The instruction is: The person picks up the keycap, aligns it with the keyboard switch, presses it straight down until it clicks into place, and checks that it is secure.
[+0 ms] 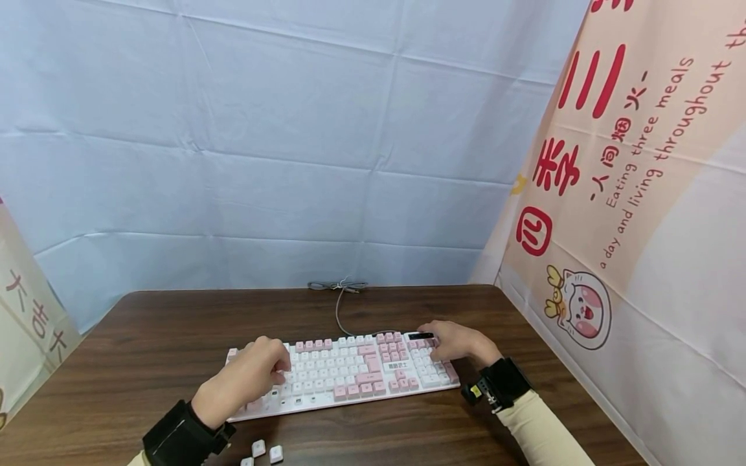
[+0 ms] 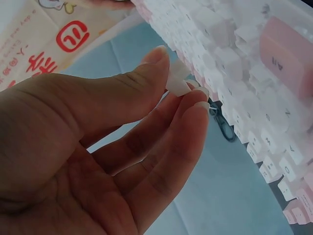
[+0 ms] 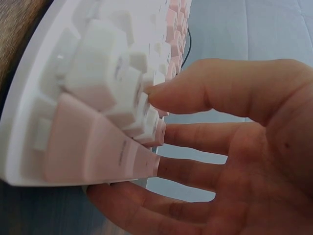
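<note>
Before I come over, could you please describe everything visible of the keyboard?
The white keyboard looks plastic, with white and pink keys, some seemingly missing at left. A dark panel sits at its far right; a cable runs behind. It lies flat on the table, slanted in the head view. The right hand touches its right end; the left hand is over its left part.

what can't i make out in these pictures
Head view: keys of the keyboard beneath the left hand, which hides them.
Head view: one loose keycap, cut off by the bottom edge.
Left wrist view: any marking on the small white piece, partly covered by fingers.
</note>
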Demonstrator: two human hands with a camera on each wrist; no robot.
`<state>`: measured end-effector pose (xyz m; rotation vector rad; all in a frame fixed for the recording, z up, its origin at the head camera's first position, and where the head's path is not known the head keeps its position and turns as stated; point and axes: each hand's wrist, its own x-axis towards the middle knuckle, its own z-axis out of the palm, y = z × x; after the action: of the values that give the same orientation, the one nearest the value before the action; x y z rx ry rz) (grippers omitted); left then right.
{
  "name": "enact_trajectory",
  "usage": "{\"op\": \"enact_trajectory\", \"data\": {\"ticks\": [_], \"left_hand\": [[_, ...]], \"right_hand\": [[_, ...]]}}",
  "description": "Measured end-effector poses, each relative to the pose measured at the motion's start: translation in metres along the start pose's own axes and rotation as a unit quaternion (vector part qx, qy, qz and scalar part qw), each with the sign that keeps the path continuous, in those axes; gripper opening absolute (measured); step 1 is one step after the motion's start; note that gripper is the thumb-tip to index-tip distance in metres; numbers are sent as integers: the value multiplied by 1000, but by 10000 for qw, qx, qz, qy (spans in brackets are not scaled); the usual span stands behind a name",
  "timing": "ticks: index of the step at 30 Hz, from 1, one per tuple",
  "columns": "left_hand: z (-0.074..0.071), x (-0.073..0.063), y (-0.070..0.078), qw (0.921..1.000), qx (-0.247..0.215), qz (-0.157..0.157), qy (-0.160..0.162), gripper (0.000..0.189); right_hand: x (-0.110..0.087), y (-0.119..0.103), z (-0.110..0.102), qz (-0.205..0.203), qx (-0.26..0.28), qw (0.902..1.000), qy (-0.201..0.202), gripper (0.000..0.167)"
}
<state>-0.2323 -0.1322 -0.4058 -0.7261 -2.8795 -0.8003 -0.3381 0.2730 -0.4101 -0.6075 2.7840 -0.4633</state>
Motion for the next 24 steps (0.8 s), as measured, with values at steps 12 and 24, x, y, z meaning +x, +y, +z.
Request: {"op": "enact_trajectory", "data": {"ticks": [12,24], "left_hand": [[3,6,1,9992,258,-207,226,21],[5,10,0,9985,143,-471,226,23]], "right_hand": [[-1,-2,-1,26,-1,10000,-7,67],[-2,-3,-1,13,6,10000,-4,67]]}}
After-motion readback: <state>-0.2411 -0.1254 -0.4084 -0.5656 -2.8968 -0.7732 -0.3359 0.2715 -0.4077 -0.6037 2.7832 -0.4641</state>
